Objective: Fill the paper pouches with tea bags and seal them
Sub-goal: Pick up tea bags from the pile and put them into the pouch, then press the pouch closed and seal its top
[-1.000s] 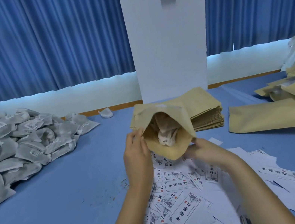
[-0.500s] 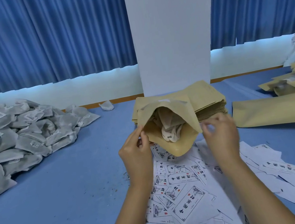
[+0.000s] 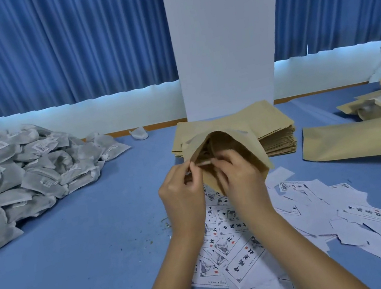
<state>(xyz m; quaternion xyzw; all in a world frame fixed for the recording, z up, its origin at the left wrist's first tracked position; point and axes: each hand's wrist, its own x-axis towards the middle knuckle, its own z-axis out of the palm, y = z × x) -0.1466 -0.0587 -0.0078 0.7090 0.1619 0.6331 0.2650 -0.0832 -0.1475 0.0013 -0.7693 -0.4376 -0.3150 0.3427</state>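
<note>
I have the blue table (image 3: 80, 278) under everything; the grey heap of tea bags (image 3: 25, 178) lies well left of my grip, the stack of flat pouches (image 3: 273, 127) just behind it, printed labels (image 3: 241, 262) beneath. The open paper pouch (image 3: 243, 145) hangs between both hands, mouth toward me, contents lost in shadow. My left hand (image 3: 182, 191) pinches the near lip; my right hand (image 3: 239, 179) curls round that edge just beside it. I judge it light, thin and easily creased, so take only the rim and press gently
</note>
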